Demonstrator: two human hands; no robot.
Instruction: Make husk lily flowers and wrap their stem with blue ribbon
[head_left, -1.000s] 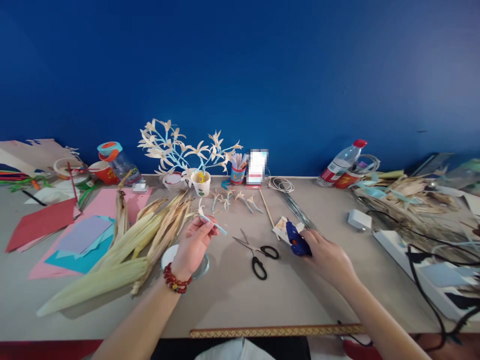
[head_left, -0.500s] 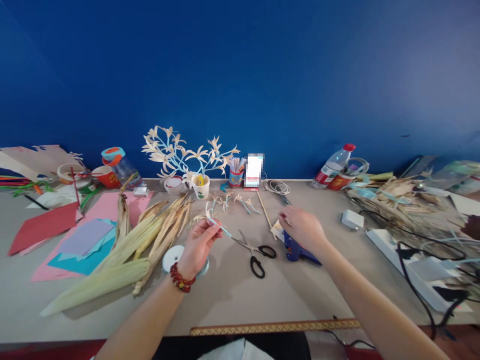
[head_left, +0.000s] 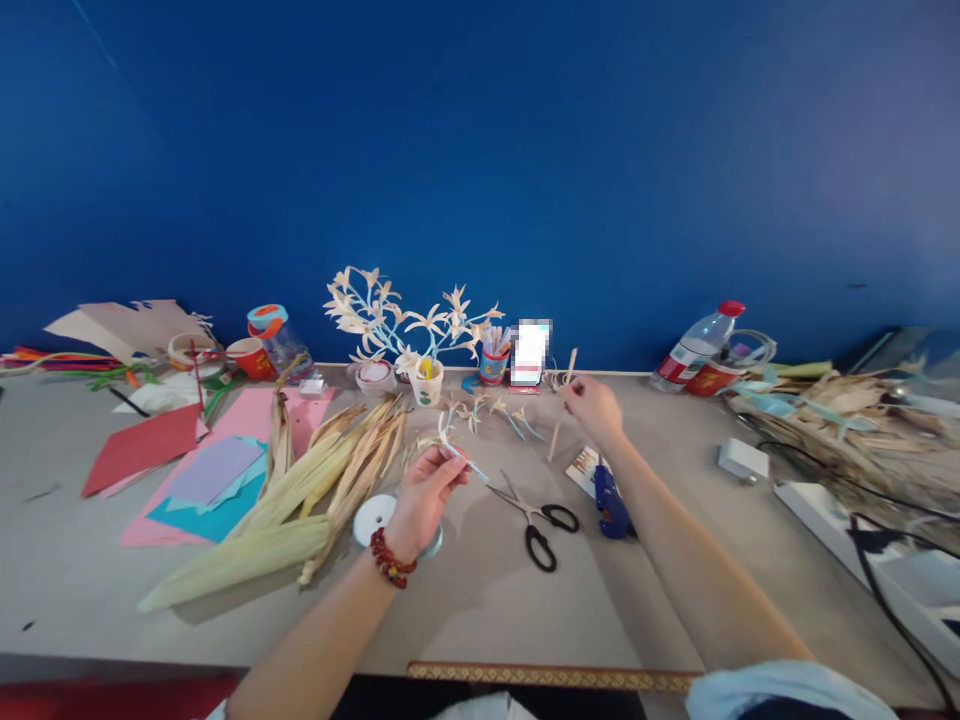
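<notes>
My left hand point(head_left: 424, 495), with a red bead bracelet at the wrist, pinches a small pale flower with a thin blue-wrapped stem point(head_left: 474, 467). Further right and away from me, my right hand point(head_left: 600, 412) has its fingers closed on a thin wooden stick point(head_left: 556, 437), which is tilted up off the table. Black-handled scissors point(head_left: 532, 512) lie with blades apart between my arms. A blue glue gun point(head_left: 613, 508) rests beside my right forearm, against a small printed card point(head_left: 582, 468). Partly behind my left wrist is a white tape roll point(head_left: 370, 518).
Corn husks point(head_left: 289, 500) and coloured paper point(head_left: 214, 470) cover the left. At the back stand a white cup point(head_left: 428, 388) of blue-stemmed flowers, a pen holder point(head_left: 493, 366) and a lit phone point(head_left: 531, 352). On the right are a leaning bottle point(head_left: 694, 345), a charger point(head_left: 743, 460) and a power strip point(head_left: 832, 540).
My right hand has left the glue gun, moved toward the back and taken up the wooden stick. The left hand keeps its hold on the flower. The whole view has shifted slightly.
</notes>
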